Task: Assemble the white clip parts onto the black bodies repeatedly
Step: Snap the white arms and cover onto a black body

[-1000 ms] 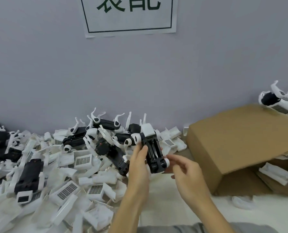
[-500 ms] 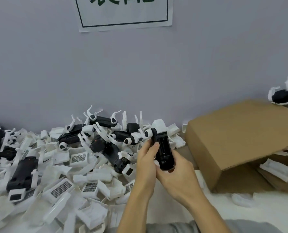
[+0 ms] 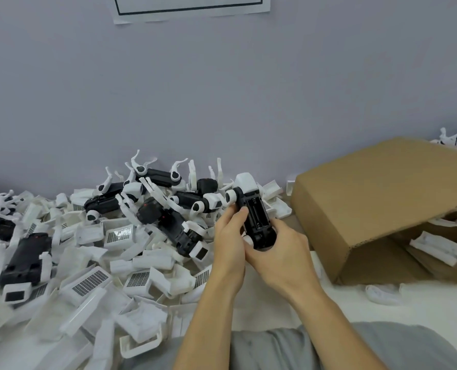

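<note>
A: Item one, black body (image 3: 256, 220): held above the surface, in front of the parts heap (image 3: 94, 263). My left hand (image 3: 228, 236) has its grip wrapped round one side; my right hand (image 3: 278, 252) cups the near end.

B: Risk?

A: White clip part (image 3: 248, 239) pinched there could seat crooked and pop off, likely lost in the heap.

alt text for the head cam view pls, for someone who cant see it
Two bare hands, left hand and right hand, grip one black body with a white end cap, held above a table. A pile of white clip parts and more black bodies lies to the left against a grey wall; an open cardboard box lies on its side to the right.
</note>
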